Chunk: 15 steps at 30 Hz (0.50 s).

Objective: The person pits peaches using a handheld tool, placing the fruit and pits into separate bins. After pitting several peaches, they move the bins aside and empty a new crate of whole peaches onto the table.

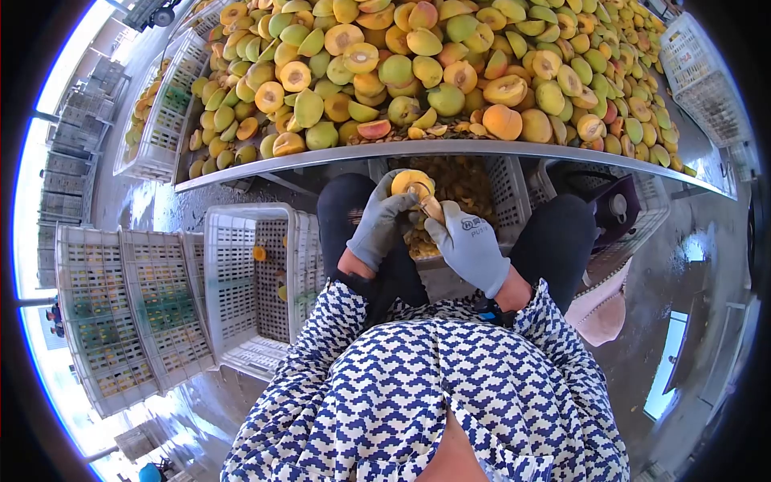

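In the head view, my left hand (376,223), in a grey glove, is closed around a yellow halved peach (409,178), its cut side turned toward me. My right hand (472,245), gloved too, grips the wooden handle of a pitting tool (432,209). The tool's metal end meets the middle of the cut peach; its exact shape is too small to make out. Both hands are above my lap, just in front of the metal table edge (450,149). Beyond that edge lies a big heap of halved peaches (393,71), green, yellow and reddish.
Under the table, between my knees, a crate holds brownish-yellow scraps (462,193). At my left stands a white plastic crate (229,281) with a few fruit pieces, beside stacked crates (100,313). A purple container (617,205) sits in a crate at right. The floor (642,321) looks wet.
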Each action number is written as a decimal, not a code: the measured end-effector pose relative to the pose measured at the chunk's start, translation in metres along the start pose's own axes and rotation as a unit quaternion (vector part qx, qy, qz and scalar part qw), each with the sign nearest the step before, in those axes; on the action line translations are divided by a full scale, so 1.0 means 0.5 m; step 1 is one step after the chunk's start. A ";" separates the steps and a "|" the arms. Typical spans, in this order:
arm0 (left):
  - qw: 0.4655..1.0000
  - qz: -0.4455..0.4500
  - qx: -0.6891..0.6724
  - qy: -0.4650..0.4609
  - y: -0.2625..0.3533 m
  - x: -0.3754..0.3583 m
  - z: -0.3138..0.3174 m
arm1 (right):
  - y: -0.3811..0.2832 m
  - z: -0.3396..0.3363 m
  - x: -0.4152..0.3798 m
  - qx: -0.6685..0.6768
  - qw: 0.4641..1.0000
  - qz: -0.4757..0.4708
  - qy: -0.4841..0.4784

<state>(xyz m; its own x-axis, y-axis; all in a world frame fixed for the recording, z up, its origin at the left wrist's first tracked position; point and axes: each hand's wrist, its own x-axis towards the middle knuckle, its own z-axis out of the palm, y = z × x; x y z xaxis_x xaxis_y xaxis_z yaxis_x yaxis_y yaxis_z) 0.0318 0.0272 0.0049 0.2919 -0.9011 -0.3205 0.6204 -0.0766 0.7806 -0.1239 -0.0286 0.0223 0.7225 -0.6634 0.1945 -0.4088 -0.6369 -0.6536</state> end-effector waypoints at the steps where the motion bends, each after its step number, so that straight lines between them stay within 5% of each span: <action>1: 1.000 0.004 0.006 -0.009 0.005 -0.004 0.002 | -0.001 0.005 0.000 0.000 1.000 0.001 -0.002; 15: 0.995 0.100 -0.014 0.012 -0.027 0.006 0.025 | -0.010 0.041 0.011 -0.052 0.996 -0.007 0.067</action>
<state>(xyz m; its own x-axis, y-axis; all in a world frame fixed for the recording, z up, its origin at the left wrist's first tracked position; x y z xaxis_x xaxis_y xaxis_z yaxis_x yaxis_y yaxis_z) 0.0152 0.0202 0.0004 0.4289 -0.8866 -0.1730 0.5676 0.1154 0.8152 -0.1064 -0.0213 0.0118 0.6505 -0.6966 0.3027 -0.4604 -0.6787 -0.5722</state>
